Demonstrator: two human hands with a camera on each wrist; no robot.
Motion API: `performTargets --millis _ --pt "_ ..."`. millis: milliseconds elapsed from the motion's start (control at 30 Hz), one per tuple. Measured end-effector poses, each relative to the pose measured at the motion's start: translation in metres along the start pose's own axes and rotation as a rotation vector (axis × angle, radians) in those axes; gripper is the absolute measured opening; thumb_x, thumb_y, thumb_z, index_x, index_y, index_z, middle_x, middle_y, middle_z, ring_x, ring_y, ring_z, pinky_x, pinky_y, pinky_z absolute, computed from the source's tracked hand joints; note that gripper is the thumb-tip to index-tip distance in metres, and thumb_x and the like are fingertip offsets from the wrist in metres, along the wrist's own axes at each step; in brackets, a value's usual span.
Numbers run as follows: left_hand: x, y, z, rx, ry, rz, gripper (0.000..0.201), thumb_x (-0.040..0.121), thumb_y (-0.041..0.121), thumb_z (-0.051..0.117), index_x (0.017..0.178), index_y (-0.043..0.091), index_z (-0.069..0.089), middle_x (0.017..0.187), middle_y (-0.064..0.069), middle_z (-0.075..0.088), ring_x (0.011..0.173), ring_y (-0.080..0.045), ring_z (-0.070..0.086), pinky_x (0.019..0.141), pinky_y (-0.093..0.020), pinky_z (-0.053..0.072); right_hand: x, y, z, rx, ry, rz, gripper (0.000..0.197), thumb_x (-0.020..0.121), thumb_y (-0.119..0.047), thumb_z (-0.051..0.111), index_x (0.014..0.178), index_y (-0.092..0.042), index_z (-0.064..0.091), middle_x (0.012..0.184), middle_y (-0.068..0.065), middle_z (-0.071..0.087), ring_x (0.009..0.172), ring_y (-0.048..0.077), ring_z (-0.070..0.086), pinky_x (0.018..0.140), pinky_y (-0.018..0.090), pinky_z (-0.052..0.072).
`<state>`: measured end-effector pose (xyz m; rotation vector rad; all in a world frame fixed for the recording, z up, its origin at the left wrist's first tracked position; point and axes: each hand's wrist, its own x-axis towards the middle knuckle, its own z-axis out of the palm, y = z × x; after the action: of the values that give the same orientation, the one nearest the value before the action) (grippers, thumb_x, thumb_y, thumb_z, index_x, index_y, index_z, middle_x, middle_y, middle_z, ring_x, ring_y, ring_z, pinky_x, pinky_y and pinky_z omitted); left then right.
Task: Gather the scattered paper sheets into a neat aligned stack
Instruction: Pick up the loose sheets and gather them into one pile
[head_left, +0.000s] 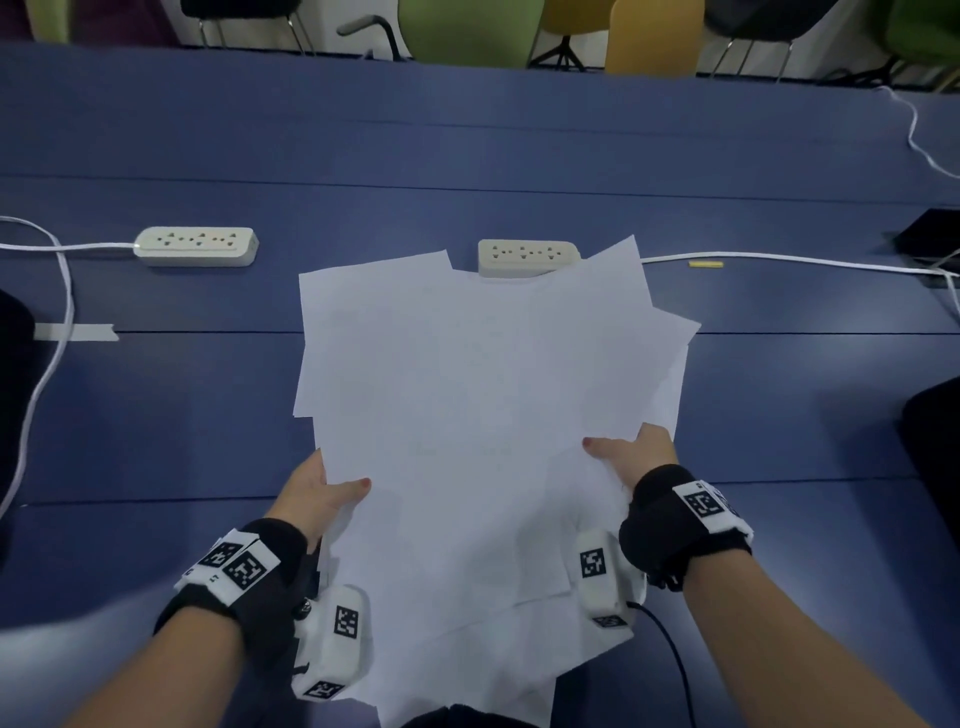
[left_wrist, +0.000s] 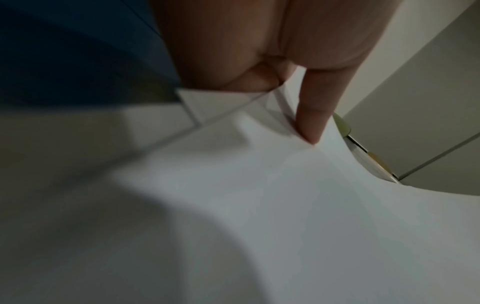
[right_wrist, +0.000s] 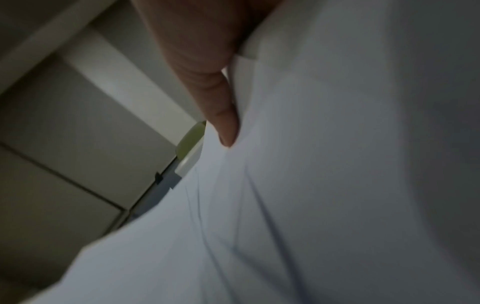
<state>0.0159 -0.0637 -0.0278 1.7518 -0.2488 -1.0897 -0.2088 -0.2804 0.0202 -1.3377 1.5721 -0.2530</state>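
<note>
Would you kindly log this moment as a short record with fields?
sheets: white paper sheets, fanned, corners misaligned
left hand: left hand pinches the sheets' left edge, thumb on top
right hand: right hand pinches the right edge, thumb on top
surface: blue table
nearby: power strip partly behind the sheets; second power strip farther left

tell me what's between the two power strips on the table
In the head view, only bare blue table lies between the left power strip and the right power strip.
</note>
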Motion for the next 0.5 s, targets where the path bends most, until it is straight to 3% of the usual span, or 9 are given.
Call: performTargets --millis 100,200,300,500 --pt "-0.003 0.000 0.001 -0.002 0.000 -0.005 0.041 0.085 -0.008 0.055 0.118 0.016 0.053 0.117 -0.006 0.062 0.110 -0.025 0.057 0.095 -0.035 0.041 -0.004 0.002 -0.001 0.023 0.057 -0.032 0.026 0.079 -0.009 0.067 0.065 -0.013 0.046 0.089 0.008 0.055 0.085 0.025 0.051 0.077 0.030 0.040" --pt "-0.006 -0.003 -0.002 0.014 0.014 -0.009 0.041 0.084 -0.008 0.055 0.118 0.015 0.053 0.117 -0.007 0.062 0.111 -0.026 0.056 0.098 -0.038 0.040 -0.010 0.003 -0.004 0.013 0.097 -0.057 0.027 0.080 -0.010 0.065 0.063 -0.017 0.046 0.077 0.002 0.056 0.085 0.025 0.052 0.076 0.029 0.040" --pt "-0.007 -0.005 -0.006 0.052 0.034 -0.008 0.039 0.084 -0.009 0.056 0.113 0.017 0.054 0.116 -0.008 0.062 0.110 -0.028 0.057 0.100 -0.041 0.041 -0.018 0.001 -0.007 -0.102 0.124 -0.139 0.009 0.084 -0.016 0.061 0.081 -0.008 0.057 0.084 0.006 0.058 0.085 0.025 0.051 0.076 0.027 0.039" --pt "-0.010 -0.004 -0.001 0.158 0.073 0.033 0.040 0.082 -0.009 0.057 0.117 0.010 0.054 0.115 -0.009 0.060 0.108 -0.028 0.056 0.097 -0.040 0.041 -0.036 -0.008 -0.019 -0.243 0.203 -0.277 0.024 0.089 -0.019 0.054 0.095 0.002 0.063 0.087 0.009 0.064 0.083 0.025 0.052 0.076 0.026 0.040"
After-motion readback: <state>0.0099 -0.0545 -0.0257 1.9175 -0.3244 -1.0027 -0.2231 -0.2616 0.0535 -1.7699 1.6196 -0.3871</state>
